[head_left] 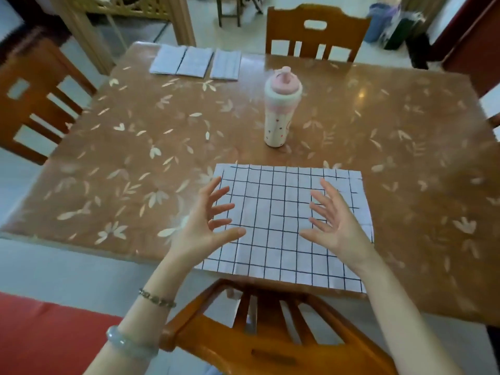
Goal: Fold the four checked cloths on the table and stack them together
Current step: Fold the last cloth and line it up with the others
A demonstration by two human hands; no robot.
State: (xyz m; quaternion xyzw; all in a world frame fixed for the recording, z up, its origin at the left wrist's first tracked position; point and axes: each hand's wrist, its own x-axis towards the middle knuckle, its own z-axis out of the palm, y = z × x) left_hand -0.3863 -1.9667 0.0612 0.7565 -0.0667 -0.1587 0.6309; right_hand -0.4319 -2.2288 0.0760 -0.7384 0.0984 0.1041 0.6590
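White cloth with a dark blue-black checked grid (284, 182): it lies spread flat, a single large rectangle, on the near part of the brown leaf-patterned worktop (135, 158), directly in front of me. Its near edge reaches the worktop's near edge. The surface is smooth, with faint crease lines crossing it.

Three smaller pale checked cloth rectangles (194, 62) lie side by side at the far left corner of the worktop, well apart from the large cloth.

My left hand (205, 226) is over the left part of the spread cloth, fingers wide apart and slightly bent, palm turned inward; it holds nothing. My right hand (338, 223) is over the right part, likewise splayed wide with the palm facing the left hand, and holds nothing. I cannot tell whether either hand touches the fabric.

A pink-and-white capped bottle (281, 109) stands upright beyond the cloth, near the worktop's middle. An orange-brown wooden chair back (270, 334) sits just below the cloth's near edge.
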